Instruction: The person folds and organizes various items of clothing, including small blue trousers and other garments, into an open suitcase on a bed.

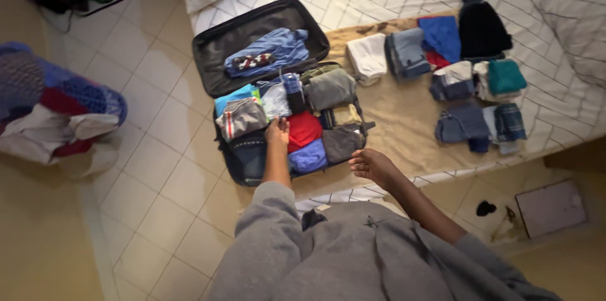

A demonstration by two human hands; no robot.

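An open black suitcase (218, 45) lies on the edge of the bed, packed with several rolled and folded clothes. My left hand (276, 130) rests inside it, fingers on a red folded garment (304, 130) beside a grey striped one (241, 118). Just right of the suitcase my right hand (371, 163) hovers over the tan blanket (404, 130), fingers loosely curled and holding nothing. A blue shirt (271, 51) lies in the suitcase lid.
More folded clothes sit on the blanket: a white piece (367, 56), grey and blue ones (407, 51), a black beanie (481, 29), a teal piece (505, 77). A heap of colourful laundry (53, 105) lies on the tiled floor at left.
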